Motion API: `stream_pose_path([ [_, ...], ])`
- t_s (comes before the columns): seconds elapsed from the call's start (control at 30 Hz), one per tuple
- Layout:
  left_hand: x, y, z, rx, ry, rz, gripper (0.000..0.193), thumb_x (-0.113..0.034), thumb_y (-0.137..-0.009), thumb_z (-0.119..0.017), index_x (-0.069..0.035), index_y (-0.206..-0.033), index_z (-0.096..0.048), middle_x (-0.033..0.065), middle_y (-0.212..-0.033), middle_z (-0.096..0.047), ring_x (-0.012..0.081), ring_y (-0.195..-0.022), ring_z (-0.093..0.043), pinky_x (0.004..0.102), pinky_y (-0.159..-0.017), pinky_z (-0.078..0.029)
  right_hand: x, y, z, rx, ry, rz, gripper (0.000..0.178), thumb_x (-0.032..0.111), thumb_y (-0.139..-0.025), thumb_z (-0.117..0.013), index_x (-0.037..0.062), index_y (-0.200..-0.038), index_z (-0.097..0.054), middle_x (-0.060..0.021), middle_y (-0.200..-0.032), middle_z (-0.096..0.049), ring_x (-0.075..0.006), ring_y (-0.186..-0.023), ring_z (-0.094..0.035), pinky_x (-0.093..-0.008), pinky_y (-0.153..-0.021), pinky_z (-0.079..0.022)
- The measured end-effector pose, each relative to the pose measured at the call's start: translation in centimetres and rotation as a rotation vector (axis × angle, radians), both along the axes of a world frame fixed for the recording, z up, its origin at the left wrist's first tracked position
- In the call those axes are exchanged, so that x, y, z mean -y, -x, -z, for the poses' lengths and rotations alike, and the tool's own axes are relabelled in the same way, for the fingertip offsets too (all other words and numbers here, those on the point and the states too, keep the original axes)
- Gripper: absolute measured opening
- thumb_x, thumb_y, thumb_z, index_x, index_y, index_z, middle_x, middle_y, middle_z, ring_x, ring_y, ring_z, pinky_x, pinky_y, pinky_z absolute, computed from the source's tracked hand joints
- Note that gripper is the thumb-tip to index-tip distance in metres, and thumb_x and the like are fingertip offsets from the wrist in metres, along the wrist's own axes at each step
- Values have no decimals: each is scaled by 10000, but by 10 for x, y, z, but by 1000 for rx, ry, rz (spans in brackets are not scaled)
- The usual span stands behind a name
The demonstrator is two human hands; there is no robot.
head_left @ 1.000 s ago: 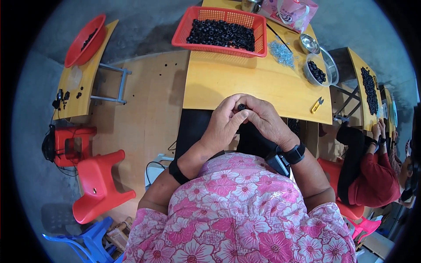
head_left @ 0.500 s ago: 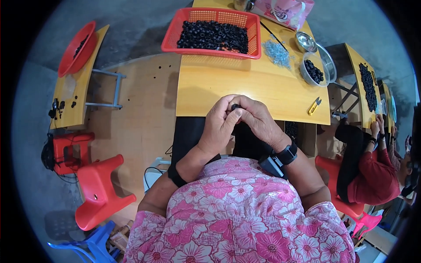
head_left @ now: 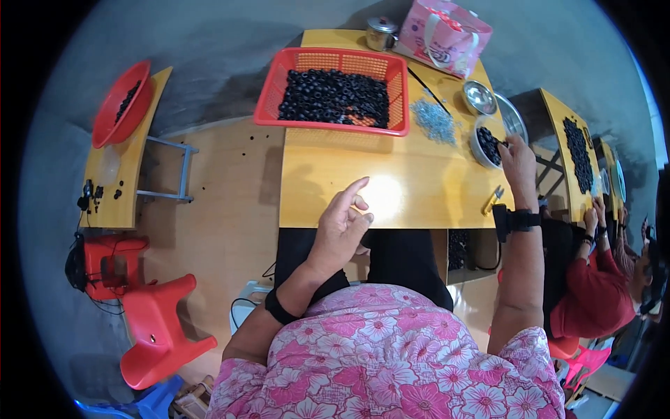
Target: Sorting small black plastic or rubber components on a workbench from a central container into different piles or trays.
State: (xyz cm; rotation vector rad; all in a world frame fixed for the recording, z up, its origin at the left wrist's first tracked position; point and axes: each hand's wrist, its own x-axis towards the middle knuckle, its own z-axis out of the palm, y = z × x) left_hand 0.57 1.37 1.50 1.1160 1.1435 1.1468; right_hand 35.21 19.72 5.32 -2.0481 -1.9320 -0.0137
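My left hand (head_left: 340, 227) hovers above my lap, short of the table's front edge. Its index finger is stretched out, the other fingers are loosely bent, and nothing shows in it. At the right of the table, my right hand (head_left: 518, 164) reaches over a clear plastic bowl (head_left: 477, 148) of small black rings (head_left: 490, 145). Its fingers are drawn together at the bowl's rim, next to the rings. Whatever they pinch is hidden among the black pieces. A large red basket (head_left: 261, 105) at the far side holds many similar black rings (head_left: 328, 94).
Beside the basket lie small clear pieces (head_left: 434, 122) and a thin black stick (head_left: 427, 89). Yellow thread snips (head_left: 493, 201) lie near the right edge. Metal bowls (head_left: 479, 98), a pink bag (head_left: 447, 38) and a lidded metal cup (head_left: 381, 33) stand farther back. A co-worker (head_left: 593, 279) sits at right.
My hands were together around a small black ring; now they are apart. The right has moved to the bowl at right, while the left stays over my lap with its fingers loosened.
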Motion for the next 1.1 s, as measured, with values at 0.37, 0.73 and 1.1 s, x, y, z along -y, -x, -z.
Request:
stream_pose_path([
  [0.37, -16, 19, 30, 13, 121, 19, 427, 17, -888, -554, -45, -1309, -523, 7, -954, -459, 43, -754, -481, 189, -727, -448, -19, 182, -4, -453, -4, -718, 230, 9, -756, -655, 34, -985, -667, -135, -917, -654, -276, -830, -654, -350, -727, -519],
  [0.73, -19, 23, 39, -148, 95, 47, 378, 24, -864, -569, -30, -1238, -578, 9, -875, -477, 65, -739, -528, 198, -722, -473, -79, 291, 50, -199, 302, -1147, 383, -95, -723, -602, 39, -1078, -652, -128, -1091, -643, -291, -1021, -616, -349, -875, -518],
  [1.1, -19, 24, 40, -204, 53, 35, 354, 1, -850, -589, -35, -1201, -601, 28, -861, -507, 78, -726, -555, 208, -704, -475, -83, 296, 53, -262, 399, -1031, 276, -19, -704, -712, 30, -970, -655, -102, -966, -676, -255, -897, -652, -336, -820, -520],
])
